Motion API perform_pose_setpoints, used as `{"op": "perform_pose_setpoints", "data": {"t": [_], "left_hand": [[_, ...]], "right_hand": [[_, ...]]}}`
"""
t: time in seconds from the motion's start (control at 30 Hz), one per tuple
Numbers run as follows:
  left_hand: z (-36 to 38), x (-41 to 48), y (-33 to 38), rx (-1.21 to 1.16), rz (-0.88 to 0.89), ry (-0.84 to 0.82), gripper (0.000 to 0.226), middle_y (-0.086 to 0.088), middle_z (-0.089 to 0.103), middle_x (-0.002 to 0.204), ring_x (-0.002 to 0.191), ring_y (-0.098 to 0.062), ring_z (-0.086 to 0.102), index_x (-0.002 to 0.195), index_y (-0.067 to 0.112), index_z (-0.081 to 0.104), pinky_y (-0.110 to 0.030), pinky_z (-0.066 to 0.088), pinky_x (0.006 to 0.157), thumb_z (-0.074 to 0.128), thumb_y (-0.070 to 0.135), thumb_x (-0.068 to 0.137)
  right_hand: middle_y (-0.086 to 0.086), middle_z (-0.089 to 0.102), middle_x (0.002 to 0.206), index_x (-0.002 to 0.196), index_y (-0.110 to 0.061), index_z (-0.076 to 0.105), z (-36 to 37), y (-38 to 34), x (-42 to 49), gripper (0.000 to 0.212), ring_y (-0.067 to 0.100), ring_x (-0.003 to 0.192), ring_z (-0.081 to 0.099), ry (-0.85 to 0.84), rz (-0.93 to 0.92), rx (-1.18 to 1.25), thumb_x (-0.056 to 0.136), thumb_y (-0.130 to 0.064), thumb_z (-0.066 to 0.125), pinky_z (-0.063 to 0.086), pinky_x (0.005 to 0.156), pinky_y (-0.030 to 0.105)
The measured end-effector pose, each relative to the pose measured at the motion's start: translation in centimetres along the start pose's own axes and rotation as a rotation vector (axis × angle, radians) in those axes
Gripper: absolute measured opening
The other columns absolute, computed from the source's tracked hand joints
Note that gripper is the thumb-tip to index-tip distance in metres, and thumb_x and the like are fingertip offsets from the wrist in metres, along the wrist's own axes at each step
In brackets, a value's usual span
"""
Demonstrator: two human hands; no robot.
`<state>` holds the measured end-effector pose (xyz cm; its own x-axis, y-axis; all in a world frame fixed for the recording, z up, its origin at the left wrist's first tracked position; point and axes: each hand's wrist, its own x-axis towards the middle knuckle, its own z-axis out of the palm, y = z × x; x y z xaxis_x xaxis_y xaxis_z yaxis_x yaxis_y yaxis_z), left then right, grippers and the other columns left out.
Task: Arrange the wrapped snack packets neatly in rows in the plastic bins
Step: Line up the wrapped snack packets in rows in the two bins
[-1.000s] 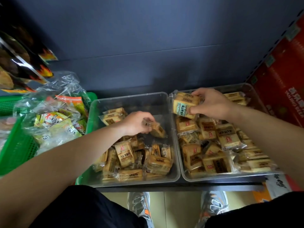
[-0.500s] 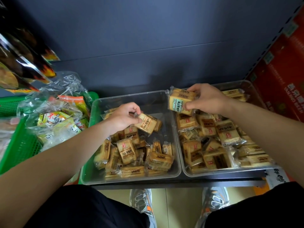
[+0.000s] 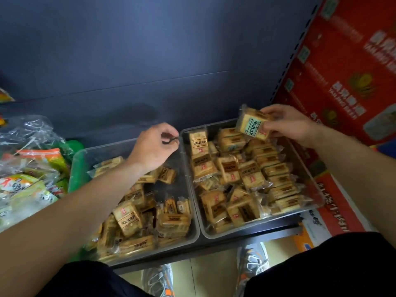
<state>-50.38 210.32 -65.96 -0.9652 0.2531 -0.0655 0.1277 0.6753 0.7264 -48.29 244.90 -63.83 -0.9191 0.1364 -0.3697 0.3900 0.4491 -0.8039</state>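
Observation:
Two clear plastic bins sit side by side on a dark shelf. The left bin (image 3: 82,161) holds a loose heap of tan wrapped snack packets (image 3: 128,217), with bare floor at its far end. In the right bin (image 3: 259,226) packets are piled, some standing in rows along the right side. My left hand (image 3: 153,146) hovers over the left bin's far right corner, fingers curled, holding nothing. One blurred packet (image 3: 198,140) stands just right of it in the right bin's far left corner. My right hand (image 3: 289,123) grips a packet (image 3: 252,125) above the right bin's far end.
A green basket (image 3: 74,146) with clear bags of snacks (image 3: 30,181) stands to the left. Red cartons (image 3: 342,78) rise on the right, close to the right bin. A dark back panel closes the shelf behind the bins. My knees and shoes show below the shelf edge.
My left hand carried a packet up and right from the left bin; that packet is now in the right bin's far left corner and the hand is empty. My right hand keeps its packet.

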Motion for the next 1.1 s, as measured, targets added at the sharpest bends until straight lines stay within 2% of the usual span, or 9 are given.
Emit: {"op": "perform_pose_setpoints", "data": {"t": [0.13,0.27,0.37,0.57,0.7,0.77,0.87,0.97,1.1], "left_hand": [[3.9,1.7,4.2,0.155,0.140,-0.210,0.012,0.016,0.070,0.099,0.097,-0.003,0.064,0.103,0.030,0.071,-0.025,0.050,0.086,0.070,0.025,0.092],[8.3,3.6,7.5,0.243,0.176,-0.388,0.018,0.014,0.069,0.111,0.103,-0.006,0.064,0.113,0.031,0.071,-0.026,0.050,0.090,0.067,0.029,0.095],[11.2,4.9,9.2,0.244,0.137,-0.471,0.019,0.009,0.068,0.116,0.108,-0.011,0.063,0.114,0.028,0.071,-0.029,0.049,0.093,0.062,0.030,0.097],[14.5,4.7,10.8,0.489,0.075,-0.618,0.055,0.004,0.062,0.128,0.114,-0.021,0.059,0.132,0.030,0.057,-0.041,0.051,0.098,0.058,0.065,0.089],[15.1,3.8,10.4,0.563,0.093,-0.628,0.071,0.003,0.056,0.141,0.126,-0.025,0.053,0.141,0.033,0.047,-0.042,0.047,0.103,0.059,0.073,0.083],[14.9,4.1,9.8,0.496,0.015,-0.691,0.081,0.005,0.052,0.147,0.131,-0.023,0.050,0.147,0.033,0.041,-0.043,0.045,0.107,0.063,0.074,0.081],[14.5,4.5,8.8,0.497,-0.025,-0.764,0.107,0.002,0.043,0.156,0.141,-0.025,0.040,0.155,0.033,0.029,-0.047,0.041,0.112,0.065,0.083,0.068],[14.4,4.6,8.5,0.518,-0.007,-0.738,0.113,-0.001,0.036,0.160,0.146,-0.028,0.029,0.158,0.034,0.025,-0.048,0.035,0.116,0.071,0.081,0.066],[13.8,3.9,8.9,0.525,0.033,-0.700,0.108,0.000,0.033,0.159,0.145,-0.027,0.033,0.157,0.033,0.028,-0.046,0.035,0.116,0.076,0.073,0.069]], "right_hand": [[0.002,0.063,0.116,0.137,-0.014,0.054,-1.6,1.5,0.3,0.053,0.016,0.104,0.065,-0.043,0.034,-0.044,0.088,-0.005,0.073,0.055,0.083,0.028],[0.002,0.066,0.116,0.133,-0.019,0.056,-2.1,2.8,0.8,0.055,0.018,0.103,0.067,0.034,0.048,-0.088,0.083,-0.015,0.079,0.055,0.097,0.040],[-0.002,0.065,0.111,0.134,-0.018,0.056,-1.9,3.7,0.6,0.057,0.017,0.102,0.066,0.063,0.046,-0.104,0.082,-0.017,0.080,0.054,0.099,0.041],[-0.004,0.063,0.112,0.130,-0.022,0.059,-2.1,4.7,0.8,0.057,0.016,0.103,0.065,0.059,0.036,-0.131,0.078,-0.019,0.083,0.054,0.099,0.039],[-0.003,0.065,0.115,0.132,-0.020,0.060,-2.6,5.1,0.9,0.059,0.015,0.104,0.064,0.064,0.030,-0.118,0.078,-0.022,0.083,0.053,0.098,0.037],[-0.003,0.065,0.116,0.133,-0.020,0.060,-2.7,5.0,0.8,0.059,0.015,0.105,0.064,0.064,0.026,-0.118,0.079,-0.023,0.083,0.052,0.097,0.033],[-0.005,0.064,0.114,0.134,-0.020,0.058,-2.8,4.9,0.6,0.060,0.012,0.103,0.062,0.057,0.024,-0.116,0.079,-0.022,0.082,0.049,0.087,0.024],[-0.008,0.063,0.109,0.135,-0.020,0.057,-3.0,4.8,0.4,0.060,0.004,0.096,0.061,0.049,0.024,-0.100,0.080,-0.020,0.082,0.045,0.076,0.016],[-0.003,0.064,0.121,0.138,-0.019,0.056,-3.1,5.0,0.6,0.066,0.013,0.109,0.062,0.049,0.038,-0.092,0.078,-0.021,0.083,0.049,0.097,0.028]]}}
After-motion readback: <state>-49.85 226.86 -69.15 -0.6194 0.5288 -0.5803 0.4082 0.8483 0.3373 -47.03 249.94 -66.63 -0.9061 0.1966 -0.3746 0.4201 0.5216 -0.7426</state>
